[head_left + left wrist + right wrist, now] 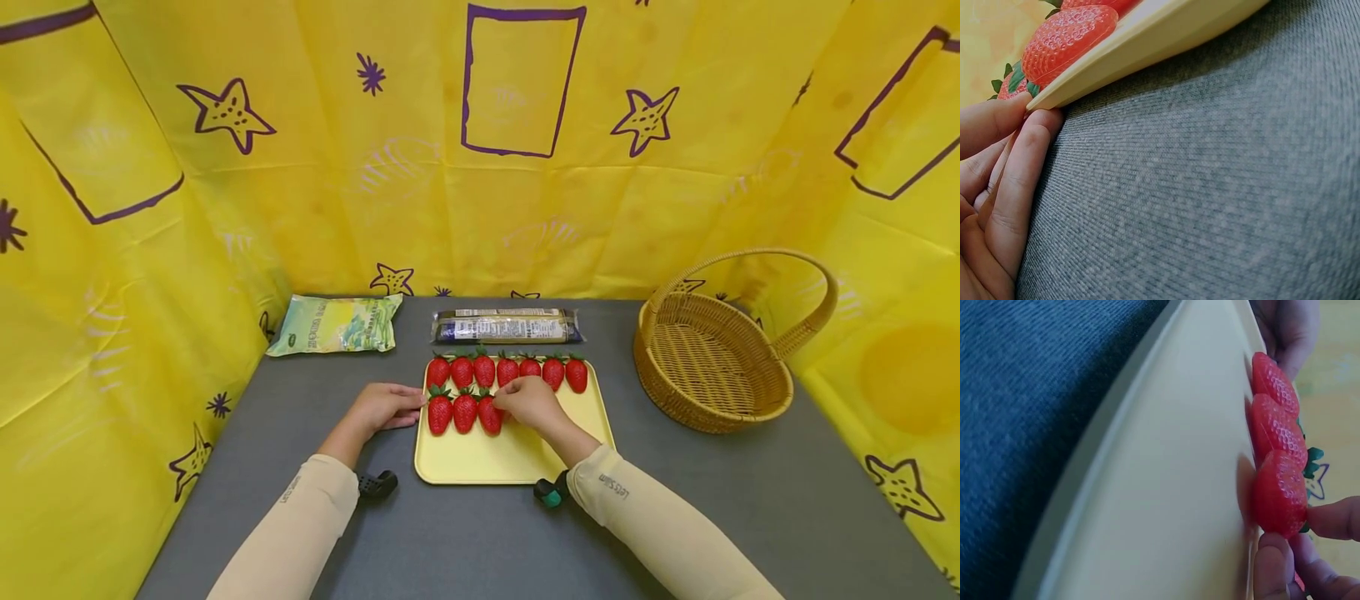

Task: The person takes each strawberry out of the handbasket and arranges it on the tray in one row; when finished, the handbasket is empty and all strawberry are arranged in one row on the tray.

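A pale yellow tray (480,463) lies on the grey table with two rows of red strawberries on it. The back row (507,372) holds several, leaves pointing away; the front row has three. My right hand (531,403) pinches the rightmost strawberry (1279,497) of the front row, which rests on the tray, its leaves mostly hidden by my fingers. At the tray's left edge, my left hand (384,407) grips the rim (1079,84) between thumb and fingertips, close beside the leftmost front strawberry (440,413).
A green and yellow packet (337,323) lies at the back left. Behind the tray is a long clear-wrapped package (507,326) with a printed label. A wicker basket (712,358) with a tall handle stands at the right. Yellow patterned cloth (420,208) encloses the table's back and sides.
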`<state>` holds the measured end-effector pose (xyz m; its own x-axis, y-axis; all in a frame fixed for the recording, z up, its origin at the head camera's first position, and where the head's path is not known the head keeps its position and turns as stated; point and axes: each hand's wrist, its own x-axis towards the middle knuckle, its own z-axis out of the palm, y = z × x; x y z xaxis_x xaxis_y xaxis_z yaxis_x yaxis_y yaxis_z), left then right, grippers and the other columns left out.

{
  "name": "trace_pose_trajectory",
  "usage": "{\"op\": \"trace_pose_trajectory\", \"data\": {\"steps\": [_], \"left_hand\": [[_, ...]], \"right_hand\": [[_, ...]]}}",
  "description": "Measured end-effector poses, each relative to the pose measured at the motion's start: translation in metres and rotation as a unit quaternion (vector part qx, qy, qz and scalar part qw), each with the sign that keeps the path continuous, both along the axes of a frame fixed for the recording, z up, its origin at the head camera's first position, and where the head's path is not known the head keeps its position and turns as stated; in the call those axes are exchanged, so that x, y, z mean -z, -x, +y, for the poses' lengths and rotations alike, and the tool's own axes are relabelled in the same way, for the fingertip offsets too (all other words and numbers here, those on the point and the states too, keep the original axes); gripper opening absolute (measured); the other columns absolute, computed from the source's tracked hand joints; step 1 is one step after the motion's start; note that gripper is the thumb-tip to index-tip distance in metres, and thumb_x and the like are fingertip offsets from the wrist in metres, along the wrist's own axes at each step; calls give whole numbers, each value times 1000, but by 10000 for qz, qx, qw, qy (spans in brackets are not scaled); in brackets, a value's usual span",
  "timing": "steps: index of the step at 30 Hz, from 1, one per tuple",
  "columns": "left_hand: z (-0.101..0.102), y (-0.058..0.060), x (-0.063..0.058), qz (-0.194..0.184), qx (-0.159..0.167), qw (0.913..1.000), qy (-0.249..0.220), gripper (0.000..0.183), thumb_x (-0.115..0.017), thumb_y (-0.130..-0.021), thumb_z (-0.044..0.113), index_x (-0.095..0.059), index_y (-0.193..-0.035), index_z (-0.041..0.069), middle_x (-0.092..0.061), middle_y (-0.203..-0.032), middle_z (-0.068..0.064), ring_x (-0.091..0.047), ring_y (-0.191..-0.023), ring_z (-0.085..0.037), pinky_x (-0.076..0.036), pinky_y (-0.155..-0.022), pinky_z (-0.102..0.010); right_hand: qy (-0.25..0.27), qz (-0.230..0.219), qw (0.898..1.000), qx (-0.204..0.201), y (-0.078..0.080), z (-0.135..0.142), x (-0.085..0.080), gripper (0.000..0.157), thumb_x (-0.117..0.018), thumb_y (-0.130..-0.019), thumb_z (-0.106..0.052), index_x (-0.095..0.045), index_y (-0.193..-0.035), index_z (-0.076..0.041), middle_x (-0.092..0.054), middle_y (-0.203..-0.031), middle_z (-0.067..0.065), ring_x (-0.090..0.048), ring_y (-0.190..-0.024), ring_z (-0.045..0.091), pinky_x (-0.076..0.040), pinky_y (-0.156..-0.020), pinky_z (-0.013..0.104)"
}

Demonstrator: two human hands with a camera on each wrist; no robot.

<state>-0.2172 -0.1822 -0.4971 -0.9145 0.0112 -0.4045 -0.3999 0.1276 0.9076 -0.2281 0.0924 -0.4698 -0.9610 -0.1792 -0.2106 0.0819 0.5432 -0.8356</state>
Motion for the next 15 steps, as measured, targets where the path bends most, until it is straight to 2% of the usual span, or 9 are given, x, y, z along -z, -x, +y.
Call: {"op": "trace_pose_trajectory", "data": {"steps": [10,15], "left_hand": [[0,-2,0,35,14,10000,59,39,-75,-88,14,-66,-120,-6,-72,-97,-13,-70,-75,-15,-59,-70,-29],[0,-2,-2,59,32,10000,24,39,-75,-88,14,-66,-120,-6,-72,-96,-13,-69,-74,-15,-59,-69,-29]], "right_hand": [[-116,58,9999,-12,-5,1,2,12,-73,-85,-18,-69,-84,-6,-64,-72,6,-58,-63,18,-49,-55,27],[-80,-51,9999,-121,-10,1,1,19,-76,-83,-19,-64,-86,-4,-64,-73,9,-61,-61,20,-52,-54,29]]}}
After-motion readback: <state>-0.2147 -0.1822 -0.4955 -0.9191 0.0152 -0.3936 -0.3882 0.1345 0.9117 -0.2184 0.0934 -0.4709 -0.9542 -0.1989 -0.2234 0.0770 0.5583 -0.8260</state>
